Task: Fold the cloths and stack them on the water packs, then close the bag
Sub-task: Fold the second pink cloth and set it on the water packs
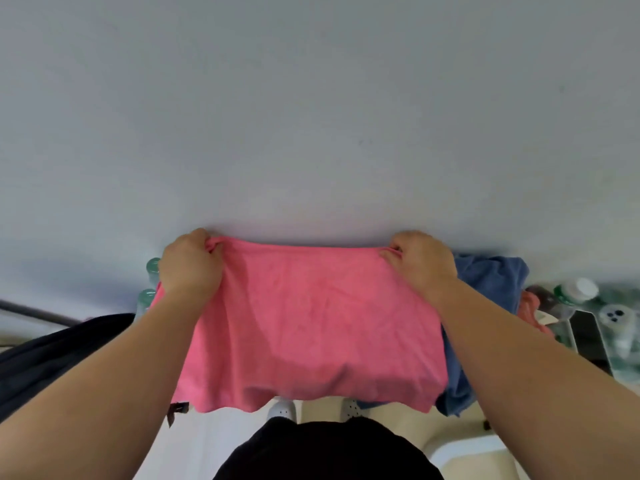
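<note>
- A plain grey-white wall (pixel 311 98) fills the upper half of the view, with a pale floor (pixel 207 441) at the bottom edge.
- Nearest the camera, below the pink cloth (pixel 304 327), are the person's dark clothing (pixel 329 452) and two white shoes (pixel 282 410).
- The pink cloth hangs spread out between both hands, its lower hem loose and wavy above the shoes.
- The left hand (pixel 190 265) is closed tight, pinching the cloth's upper left corner.
- The right hand (pixel 420 261) is likewise closed, gripping the upper right corner.
- A dark bag (pixel 52 355) lies left of the pink cloth.
- A blue cloth (pixel 491 275) sits just behind the pink cloth's right side.
- Water bottles (pixel 581 292) in plastic wrap stand further right of it; more bottle caps (pixel 152 265) peek out at the cloth's left edge.
</note>
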